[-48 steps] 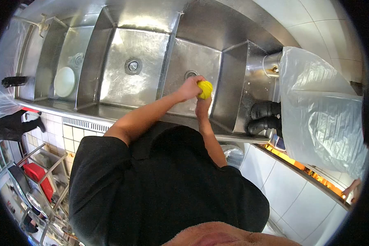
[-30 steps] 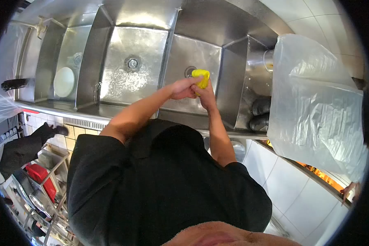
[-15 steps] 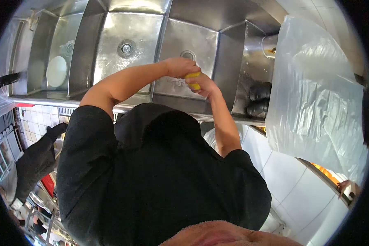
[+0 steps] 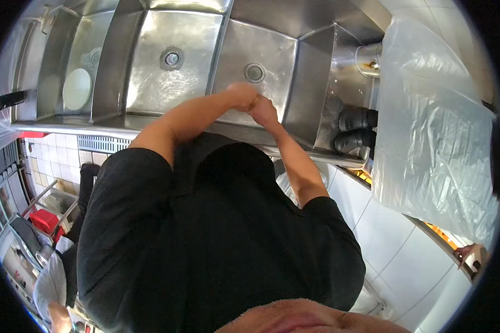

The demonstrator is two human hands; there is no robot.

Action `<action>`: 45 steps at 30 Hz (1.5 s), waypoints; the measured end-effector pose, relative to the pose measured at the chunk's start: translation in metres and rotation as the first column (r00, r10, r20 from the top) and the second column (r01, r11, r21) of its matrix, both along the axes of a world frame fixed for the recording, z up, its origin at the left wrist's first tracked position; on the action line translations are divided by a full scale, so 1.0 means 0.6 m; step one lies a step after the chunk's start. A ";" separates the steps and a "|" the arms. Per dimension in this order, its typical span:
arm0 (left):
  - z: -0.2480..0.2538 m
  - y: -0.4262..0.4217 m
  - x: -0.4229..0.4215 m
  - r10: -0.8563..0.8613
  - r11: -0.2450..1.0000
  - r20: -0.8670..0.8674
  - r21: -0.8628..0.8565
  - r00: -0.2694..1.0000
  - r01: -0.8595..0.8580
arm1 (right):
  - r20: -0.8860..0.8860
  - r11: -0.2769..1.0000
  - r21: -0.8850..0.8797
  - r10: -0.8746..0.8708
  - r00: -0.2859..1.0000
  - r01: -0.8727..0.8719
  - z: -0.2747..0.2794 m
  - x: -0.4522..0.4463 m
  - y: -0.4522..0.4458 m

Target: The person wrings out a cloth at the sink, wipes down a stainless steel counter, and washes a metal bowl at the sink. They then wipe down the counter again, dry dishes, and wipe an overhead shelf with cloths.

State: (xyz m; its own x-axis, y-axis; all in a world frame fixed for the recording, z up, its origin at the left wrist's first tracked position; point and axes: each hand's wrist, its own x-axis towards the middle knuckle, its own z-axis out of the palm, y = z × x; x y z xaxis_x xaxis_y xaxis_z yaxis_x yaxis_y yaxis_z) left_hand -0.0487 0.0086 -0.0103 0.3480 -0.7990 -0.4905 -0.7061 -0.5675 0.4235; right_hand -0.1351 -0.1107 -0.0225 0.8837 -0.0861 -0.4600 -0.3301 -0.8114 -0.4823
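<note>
Both my hands are closed together over the right-hand basin (image 4: 241, 41) of a steel sink. My left hand (image 4: 242, 96) is blurred and presses against my right hand (image 4: 264, 112), whose fingers are curled. Between them sits a yellow sponge, now almost wholly covered by the fingers. Below and beyond the hands, the basin's round drain (image 4: 255, 72) is in sight.
A middle basin (image 4: 169, 33) adjoins on the left, then one with a round whitish disc (image 4: 77, 89). Rightward are a metal container (image 4: 368, 60), black shoe-like items (image 4: 351, 132) and a plastic sheet (image 4: 428, 133). Another person (image 4: 53, 283) is at lower left.
My hands have shifted slightly left and drawn tighter, so the yellow sponge that showed between them is now covered. The person at lower left has moved, and a red container shows there.
</note>
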 end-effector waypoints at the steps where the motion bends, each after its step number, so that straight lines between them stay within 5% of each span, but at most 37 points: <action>1: 0.006 0.009 -0.005 0.009 1.000 0.002 0.013 1.000 -0.009 | -0.017 1.000 -0.027 0.004 1.000 -0.005 0.008 -0.002 0.011; 16: 0.004 0.074 -0.046 0.332 0.942 -0.107 -0.011 0.937 -0.335 | 0.013 0.980 -0.158 0.124 0.992 -0.121 0.007 -0.011 0.057; 19: -0.039 0.077 -0.059 0.455 0.863 -0.204 -0.139 0.867 -0.485 | 0.086 0.990 -0.117 0.092 0.992 -0.082 0.005 -0.011 0.037; 22: -0.141 0.096 -0.073 0.573 0.602 -0.282 -0.493 0.770 -0.628 | 0.260 1.000 -0.012 -0.004 0.966 0.007 -0.027 -0.024 -0.004; 23: -0.128 0.121 -0.068 0.575 0.623 -0.283 -0.457 0.768 -0.635 | 0.320 0.999 0.010 -0.041 0.947 0.040 -0.040 -0.030 -0.019; 24: -0.110 0.146 -0.064 0.584 0.640 -0.281 -0.417 0.761 -0.645 | 0.061 0.920 0.264 -0.315 0.947 0.289 -0.053 -0.032 -0.031; 25: -0.105 0.166 -0.058 0.598 0.654 -0.293 -0.360 0.746 -0.665 | -0.182 0.598 0.618 -0.522 0.833 0.510 -0.083 -0.049 -0.052; 26: -0.103 0.187 -0.049 0.607 0.665 -0.307 -0.308 0.733 -0.681 | -0.486 0.316 0.623 -0.561 0.670 0.716 -0.051 -0.056 -0.049; 27: -0.091 0.217 -0.046 0.636 0.616 -0.366 -0.289 0.679 -0.733 | -0.562 0.152 0.615 -0.605 0.565 0.774 -0.033 -0.064 -0.035; 31: -0.070 0.322 -0.058 0.638 0.406 -0.627 -0.219 0.447 -0.887 | -0.547 0.089 0.628 -0.656 0.520 0.773 -0.010 -0.085 -0.010; 34: -0.062 0.398 -0.080 0.590 0.253 -0.740 -0.209 0.322 -0.945 | -0.505 0.089 0.680 -0.662 0.553 0.728 0.024 -0.081 0.059; 41: 0.021 0.627 -0.165 0.512 -0.004 -0.847 -0.168 0.142 -0.986 | -0.442 0.383 0.693 -0.444 0.779 0.611 0.086 -0.003 0.340; 45: 0.000 0.771 -0.236 0.512 -0.201 -0.857 -0.176 0.050 -0.964 | -0.252 0.537 0.791 -0.152 0.956 0.294 0.098 0.038 0.510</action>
